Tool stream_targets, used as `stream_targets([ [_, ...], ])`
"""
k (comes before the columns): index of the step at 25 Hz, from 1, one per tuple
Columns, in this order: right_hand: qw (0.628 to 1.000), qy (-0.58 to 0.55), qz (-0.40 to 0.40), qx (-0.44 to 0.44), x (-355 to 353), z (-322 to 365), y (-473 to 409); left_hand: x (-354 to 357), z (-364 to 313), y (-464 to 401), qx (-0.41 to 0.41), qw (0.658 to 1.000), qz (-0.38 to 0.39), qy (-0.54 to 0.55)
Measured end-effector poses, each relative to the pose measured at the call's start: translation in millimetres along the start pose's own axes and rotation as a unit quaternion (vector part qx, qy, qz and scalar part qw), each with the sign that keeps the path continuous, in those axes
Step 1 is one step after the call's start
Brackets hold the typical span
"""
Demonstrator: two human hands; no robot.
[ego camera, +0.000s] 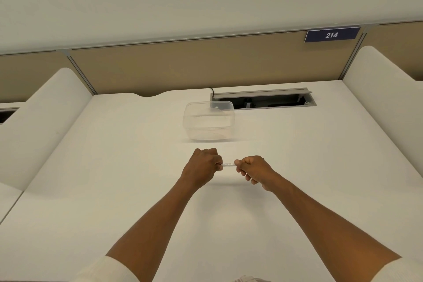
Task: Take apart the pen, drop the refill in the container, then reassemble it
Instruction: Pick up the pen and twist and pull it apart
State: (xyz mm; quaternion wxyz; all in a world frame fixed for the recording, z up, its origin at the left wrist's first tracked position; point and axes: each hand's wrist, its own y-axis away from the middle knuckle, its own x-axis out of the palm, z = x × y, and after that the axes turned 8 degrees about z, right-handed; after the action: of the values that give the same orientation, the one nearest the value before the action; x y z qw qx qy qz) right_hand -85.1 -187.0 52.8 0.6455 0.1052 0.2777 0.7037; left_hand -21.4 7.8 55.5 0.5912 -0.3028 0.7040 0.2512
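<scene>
Two hands, left hand [202, 166] and right hand [254, 170], grip the pen [228, 164] near the clear container [208, 120].

The bench [128, 167] is plain off-white with no pattern. On it, the container [208, 120] is clear, colourless plastic, so the pale bench shows through it. Nearer than the container, the pen [228, 164] is white with a line of small dark print along its barrel. Behind the container, the cable hatch [263, 98] has a grey metal frame around a black inside, and a black cable [212, 90] runs at its left corner. The partition [183, 66] behind is beige with grey trim. On it, right of the container, a navy sign [332, 34] carries white digits, 214. The sleeves [107, 270] are cream.
</scene>
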Motion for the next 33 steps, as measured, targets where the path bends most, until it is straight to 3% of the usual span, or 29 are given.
stream_targets([
  [17,0.999,-0.045,-0.008,-0.027,-2.6,-5.2,3.5,1.8,-2.7,6.2,0.000,1.000,-0.011,-0.014],
  [22,0.998,0.005,-0.034,-0.048,2.8,-6.6,3.2,-0.7,-1.7,6.5,0.000,1.000,-0.015,-0.016],
  [27,0.997,-0.018,-0.038,-0.072,3.1,-7.0,1.1,1.3,1.7,6.7,-0.003,1.000,-0.016,-0.020],
  [33,0.993,0.061,-0.072,-0.076,5.4,-7.4,1.6,2.5,0.2,1.8,0.003,1.000,-0.015,-0.021],
])
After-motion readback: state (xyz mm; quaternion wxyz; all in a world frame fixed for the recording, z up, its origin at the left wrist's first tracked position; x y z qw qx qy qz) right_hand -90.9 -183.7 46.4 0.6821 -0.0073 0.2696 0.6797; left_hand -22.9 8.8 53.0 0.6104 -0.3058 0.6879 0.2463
